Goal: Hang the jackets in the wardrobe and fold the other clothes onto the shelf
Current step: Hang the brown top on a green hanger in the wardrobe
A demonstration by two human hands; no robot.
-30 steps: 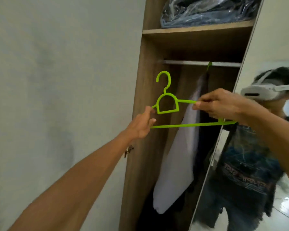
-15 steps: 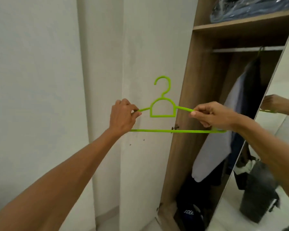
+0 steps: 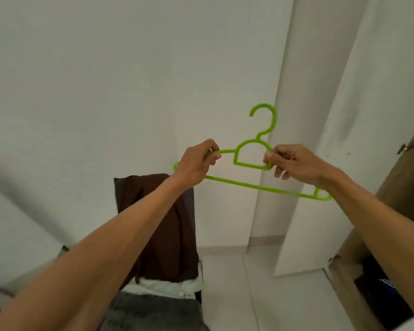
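Both hands up in front of the white wall (image 3: 105, 91), holding the green hanger (image 3: 261, 186) hook-up and tilted down to the right. Left hand (image 3: 196, 163) pinches the left shoulder arm; right hand (image 3: 294, 163) grips the centre loop with curled fingers. Below the left hand, a brown garment (image 3: 172, 247) is draped over something upright, partly hidden by the left forearm, with white cloth (image 3: 167, 285) under it. Tall white panel (image 3: 344, 139) behind the right hand. Wardrobe (image 3: 406, 177) at far right, dark clothes (image 3: 382, 292) in its bottom.
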